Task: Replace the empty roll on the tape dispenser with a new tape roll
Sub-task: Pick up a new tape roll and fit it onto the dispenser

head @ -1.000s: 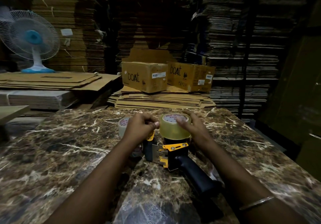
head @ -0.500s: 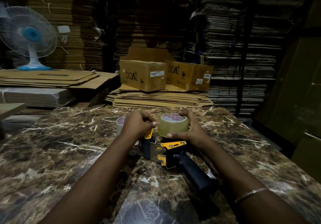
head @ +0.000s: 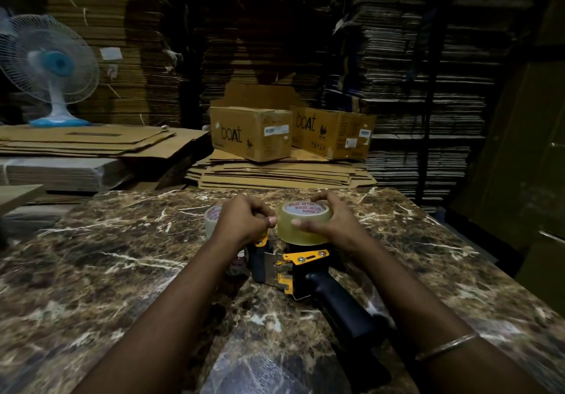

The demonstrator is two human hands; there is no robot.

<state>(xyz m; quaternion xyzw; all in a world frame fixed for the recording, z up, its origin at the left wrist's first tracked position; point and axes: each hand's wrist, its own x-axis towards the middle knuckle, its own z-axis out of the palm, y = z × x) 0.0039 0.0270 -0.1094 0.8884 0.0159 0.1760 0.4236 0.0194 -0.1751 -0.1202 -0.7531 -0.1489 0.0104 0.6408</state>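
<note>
A black and yellow tape dispenser [head: 308,267] lies on the marble table [head: 122,271], its black handle pointing toward me. A full roll of clear tape [head: 301,228] with a red-printed core sits on the dispenser's hub. My right hand [head: 336,224] grips this roll, thumb on the near side and fingers over the far edge. My left hand [head: 244,219] is curled just left of the roll, closed over the dispenser's yellow-tipped front arm, with the thumb tip next to the roll. A second roll [head: 212,221] stands behind my left hand, mostly hidden.
Two "boat" cardboard boxes [head: 252,132] sit on flattened cartons beyond the table's far edge. A blue and white fan [head: 50,66] stands on a cardboard stack at the back left. Tall piles of folded cartons fill the background.
My right hand has shifted from resting on the roll's far top to gripping it with the thumb across the near side. The left hand has stayed in place.
</note>
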